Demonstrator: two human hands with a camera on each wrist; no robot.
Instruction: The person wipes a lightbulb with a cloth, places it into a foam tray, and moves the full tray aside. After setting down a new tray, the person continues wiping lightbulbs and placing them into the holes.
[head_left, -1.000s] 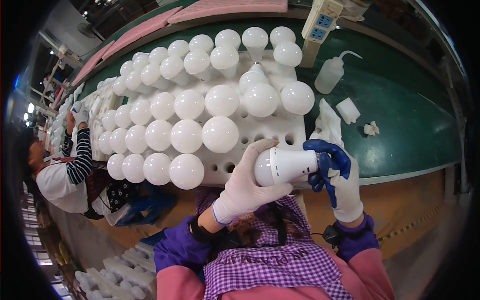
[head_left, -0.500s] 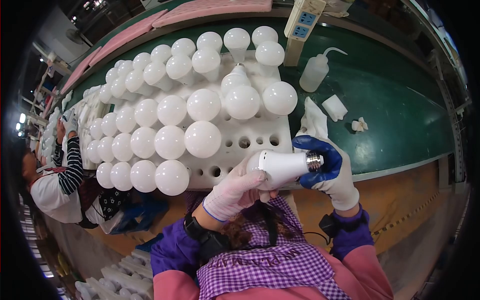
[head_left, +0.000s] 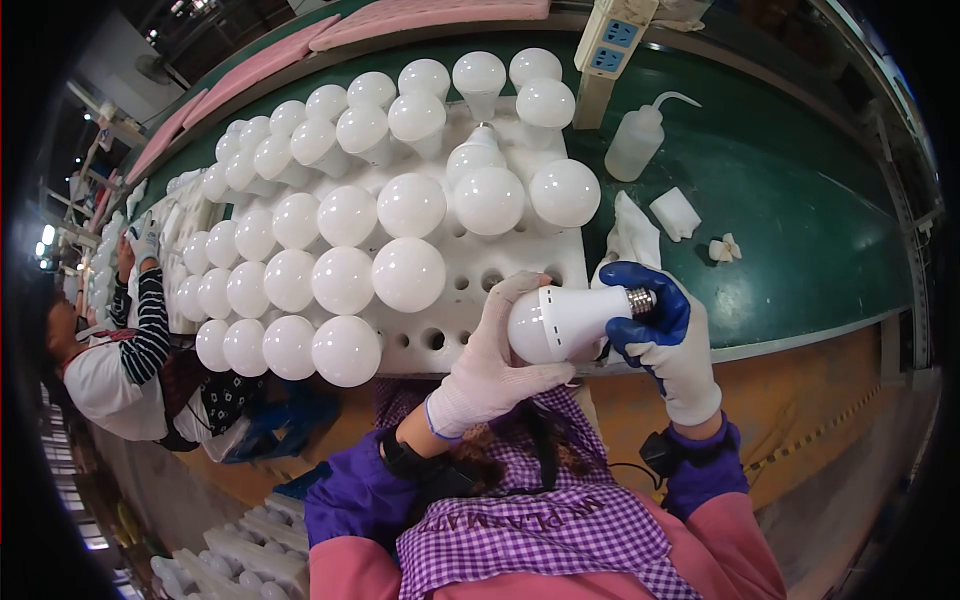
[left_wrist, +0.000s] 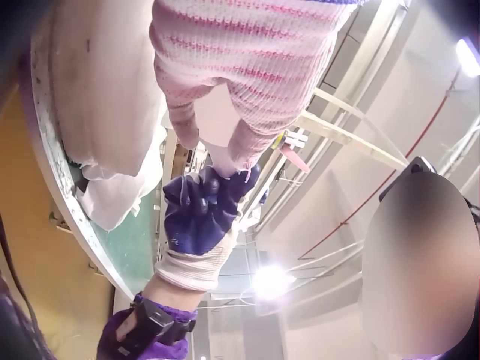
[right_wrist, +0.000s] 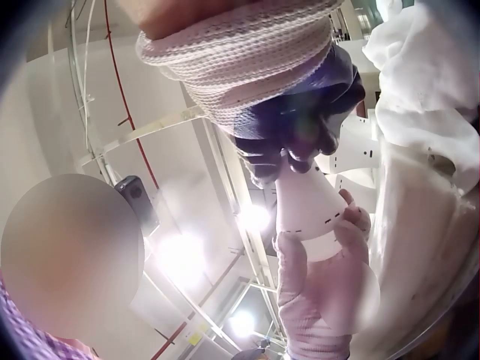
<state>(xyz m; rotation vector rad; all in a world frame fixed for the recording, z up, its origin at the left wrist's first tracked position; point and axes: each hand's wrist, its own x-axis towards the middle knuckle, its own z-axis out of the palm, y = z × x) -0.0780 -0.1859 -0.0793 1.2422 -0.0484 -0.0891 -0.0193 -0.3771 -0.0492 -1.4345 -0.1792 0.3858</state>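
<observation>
A white light bulb [head_left: 580,316] is held level between both hands, over the near edge of the foam tray [head_left: 556,262]. My left hand [head_left: 490,368], in a thin white glove, grips its round globe end, thumb and fingers on opposite sides. My right hand [head_left: 672,345], in a white glove with blue-coated fingers, curls around the metal screw base [head_left: 641,301], part of which shows. The right wrist view shows dark slots around the white bulb body [right_wrist: 306,201], with blue fingertips [right_wrist: 300,161] at its narrow end.
Rows of bulbs [head_left: 408,275] stand globe-up in the tray, some holes bare. On the green table [head_left: 800,240] are a squeeze bottle [head_left: 635,143], a white block [head_left: 675,214], a crumpled scrap [head_left: 724,248] and a white cloth [head_left: 632,232]. A socket post [head_left: 602,62] rises behind; another person [head_left: 115,375] works at left.
The bulb has turned about its length and shifted slightly in the hands. My left fingers and thumb have moved to a wider grip on the globe; the right fingers have shifted around the base.
</observation>
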